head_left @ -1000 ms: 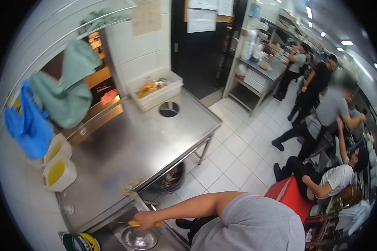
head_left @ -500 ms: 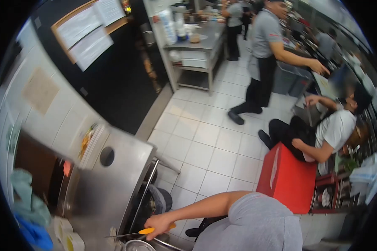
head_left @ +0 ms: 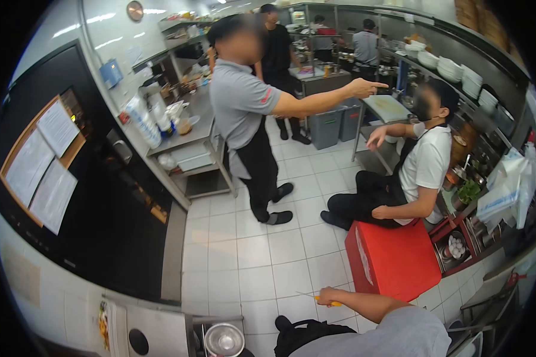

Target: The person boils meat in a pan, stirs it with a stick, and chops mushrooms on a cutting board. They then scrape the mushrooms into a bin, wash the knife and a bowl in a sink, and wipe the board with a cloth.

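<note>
My right hand (head_left: 329,296) is closed around the yellow handle (head_left: 336,304) of a knife (head_left: 305,294), low in front of my body. Its thin blade points left, over the white floor tiles. The forearm comes out of a grey sleeve (head_left: 399,333) at the bottom, with black cloth and a dark shoe (head_left: 283,323) beside it. Left of the hand, apart from it, a round steel vessel (head_left: 224,339) stands by the counter (head_left: 167,327). My left hand is out of view.
A red box (head_left: 393,262) has a person in white (head_left: 429,160) seated on it. A standing person in grey (head_left: 238,107) points right. Behind are grey bins (head_left: 326,128) and a steel table (head_left: 187,140). A black door (head_left: 89,196) is at left; a rack of bowls (head_left: 449,70), upper right.
My right hand with the knife has moved right, away from the steel counter to over the floor. The view has swung upward. The standing person now stretches an arm out, pointing.
</note>
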